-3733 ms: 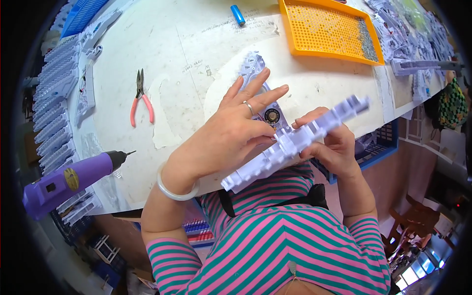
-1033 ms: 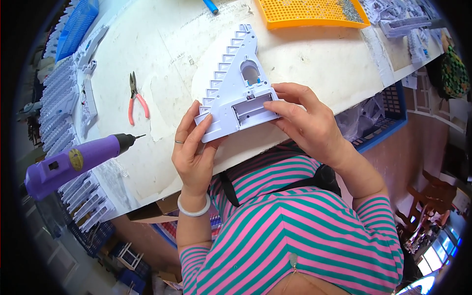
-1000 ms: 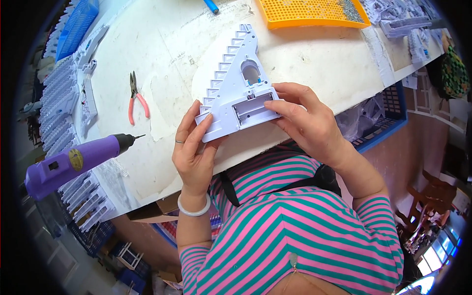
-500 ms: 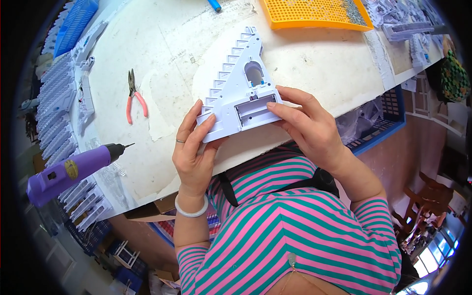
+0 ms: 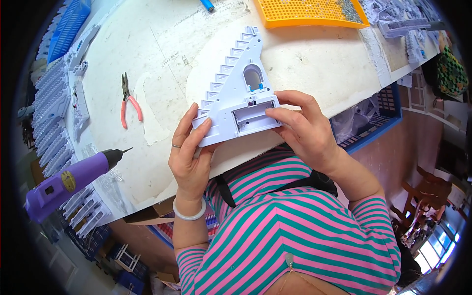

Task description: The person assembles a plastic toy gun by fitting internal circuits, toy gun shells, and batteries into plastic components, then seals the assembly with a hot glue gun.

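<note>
A white plastic stair-shaped housing (image 5: 227, 105) rests near the table's front edge, its stepped side facing left. It has an arched opening and an uncovered rectangular battery compartment (image 5: 253, 120) at its near right. My left hand (image 5: 188, 147) grips the near left corner, fingers on top and thumb underneath. With my right hand (image 5: 307, 128) I hold the right end, one fingertip at the compartment's edge and the thumb side partly hidden. Pliers with pink handles (image 5: 129, 105) lie to the left, jaws pointing away. A purple electric screwdriver (image 5: 73, 181) is farther left, its bit pointing right.
An orange perforated tray (image 5: 309, 14) with small metal parts stands at the back. Several white stepped parts (image 5: 49, 113) line the left side, near a blue basket (image 5: 69, 27). More white parts lie at back right. Below the table's right edge is a blue crate (image 5: 376, 125) holding clear bags.
The view has shifted slightly, so the table things appear a little displaced. Both hands keep their hold on the housing; my right fingertip has moved slightly at the compartment's edge.
</note>
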Available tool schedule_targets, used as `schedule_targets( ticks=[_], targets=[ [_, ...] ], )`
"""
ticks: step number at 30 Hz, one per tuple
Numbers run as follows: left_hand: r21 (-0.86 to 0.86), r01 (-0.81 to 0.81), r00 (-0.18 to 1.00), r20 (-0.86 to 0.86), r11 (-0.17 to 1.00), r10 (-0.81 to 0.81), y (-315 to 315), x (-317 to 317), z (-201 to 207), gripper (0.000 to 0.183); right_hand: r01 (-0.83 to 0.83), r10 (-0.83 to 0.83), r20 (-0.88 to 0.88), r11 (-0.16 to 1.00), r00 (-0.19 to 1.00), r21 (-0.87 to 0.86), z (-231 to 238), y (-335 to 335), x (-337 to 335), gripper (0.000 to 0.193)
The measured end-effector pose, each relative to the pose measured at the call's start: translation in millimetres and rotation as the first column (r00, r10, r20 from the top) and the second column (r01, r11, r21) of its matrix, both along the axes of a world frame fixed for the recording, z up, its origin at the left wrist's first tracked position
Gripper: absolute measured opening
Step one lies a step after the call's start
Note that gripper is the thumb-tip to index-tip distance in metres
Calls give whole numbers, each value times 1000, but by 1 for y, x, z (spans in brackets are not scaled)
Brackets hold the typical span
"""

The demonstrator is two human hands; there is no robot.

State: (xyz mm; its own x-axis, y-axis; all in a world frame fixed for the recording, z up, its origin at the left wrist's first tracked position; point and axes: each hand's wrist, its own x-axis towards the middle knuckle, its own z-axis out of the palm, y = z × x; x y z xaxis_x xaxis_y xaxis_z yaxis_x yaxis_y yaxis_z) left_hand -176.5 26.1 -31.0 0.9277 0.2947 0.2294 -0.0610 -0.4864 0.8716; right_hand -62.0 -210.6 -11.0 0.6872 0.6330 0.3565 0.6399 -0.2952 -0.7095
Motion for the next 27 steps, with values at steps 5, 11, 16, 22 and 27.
schedule_targets(
  ticks=[5,11,16,22,27],
  targets=[
    [-31,8,1000,-7,999,-8,0,0,1,50,0,0,-50,1000,999,1,1,-2,0,54],
    [-11,23,1000,-5,1000,-23,1,0,1,51,15,-15,7,999,1000,32,-12,-1,-3,51],
    [99,52,998,38,994,-56,2,-2,5,52,-8,-18,193,991,981,134,-27,-1,7,48],
    [127,52,999,-14,991,-51,-4,-12,5,53,-47,40,75,995,996,92,-14,-2,12,45],
    [202,68,995,55,977,-81,-3,-7,3,61,-59,54,82,997,995,55,-10,-4,12,51]
  ],
)
